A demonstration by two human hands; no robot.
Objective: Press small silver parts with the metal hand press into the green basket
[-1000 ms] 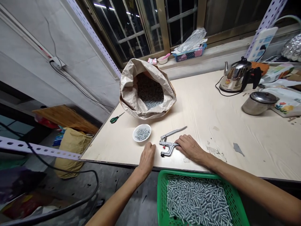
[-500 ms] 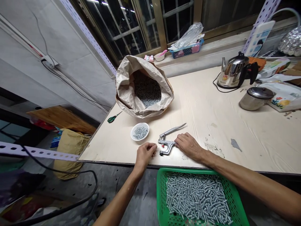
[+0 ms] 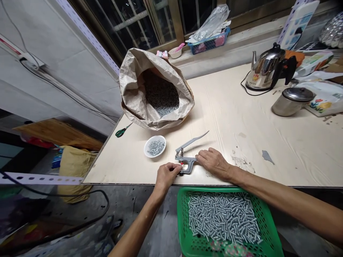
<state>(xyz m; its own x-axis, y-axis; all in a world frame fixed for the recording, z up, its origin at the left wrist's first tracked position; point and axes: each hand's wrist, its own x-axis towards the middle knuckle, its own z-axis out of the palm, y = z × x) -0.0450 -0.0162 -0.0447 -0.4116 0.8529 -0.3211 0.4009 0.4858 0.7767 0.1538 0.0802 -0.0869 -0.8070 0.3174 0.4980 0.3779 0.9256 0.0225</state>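
Note:
A pair of grey snap-fastener pliers [image 3: 190, 165] stands on the table near its front edge, the upper lever raised and its jaw facing left. My right hand [image 3: 213, 163] is closed around the lower handle. At the jaw, by its red tip, is my left hand [image 3: 169, 175], thumb and fingers pinched together; whatever is between them is too small or hidden to make out. A white bowl [image 3: 146, 152] of small silvery metal pieces [image 3: 156, 146] sits behind my left hand. Below the table edge, a green basket [image 3: 182, 228] holds many silvery screw-like pieces [image 3: 223, 216].
A large paper sack [image 3: 131, 96] of metal pieces lies open behind the bowl. Green-handled scissors [image 3: 122, 132] rest at the left edge. A steel kettle [image 3: 265, 69] with a cord and a lidded metal pot [image 3: 291, 103] stand at the right. A blue basket [image 3: 210, 43] sits on the sill.
My left hand has moved right, bringing its pinched fingertips into the pliers' jaw. The pliers stand more upright, still in my right hand. The camera view has shifted slightly.

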